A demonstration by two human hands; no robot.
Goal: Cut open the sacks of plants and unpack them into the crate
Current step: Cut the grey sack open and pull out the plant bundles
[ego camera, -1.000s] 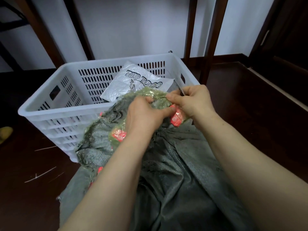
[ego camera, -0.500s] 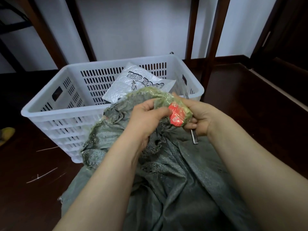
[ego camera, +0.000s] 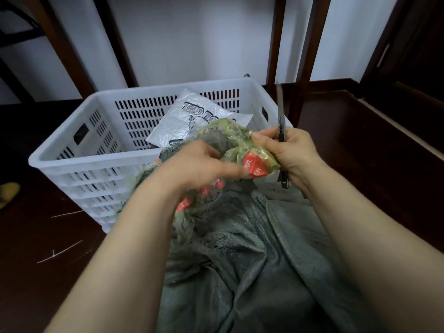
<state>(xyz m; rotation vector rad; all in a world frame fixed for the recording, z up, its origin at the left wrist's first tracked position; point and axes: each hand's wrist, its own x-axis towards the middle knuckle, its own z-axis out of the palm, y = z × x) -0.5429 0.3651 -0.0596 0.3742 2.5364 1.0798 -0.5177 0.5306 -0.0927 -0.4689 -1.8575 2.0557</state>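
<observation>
Head view looks down on our two bare forearms, which reach forward over a crumpled grey-green woven sack [ego camera: 240, 260]. The sack lies on the dark wooden floor [ego camera: 36, 236], its open upper end bunched against the near wall of a white slotted plastic crate [ego camera: 72, 162].

At the sack's mouth, just at the crate's near rim and not inside it, we hold a clear plastic packet of green plants [ego camera: 230, 135] bearing a red label [ego camera: 254, 165]. More red labels show lower down among the folds of the sack.

Our right hand [ego camera: 293, 152] is closed round a slim dark-handled knife [ego camera: 281, 123]. The narrow blade stands upright above the fist and the butt pokes out below it, while the thumb and forefinger of the same hand pinch the right end of the packet.

Our left hand [ego camera: 197, 164] sits close beside the right one, on the packet's left side. It is blurred; its fingers lie against the plastic near the red label, and we cannot tell whether they grip it.

Inside the crate a white crinkled plastic bag with black lettering [ego camera: 192, 116] leans against the far wall.

Beyond the crate dark wooden legs [ego camera: 302, 56] rise in front of a white wall [ego camera: 192, 32], and a small yellow object [ego camera: 9, 191] — too blurred to identify — lies on the floor at the left edge.
</observation>
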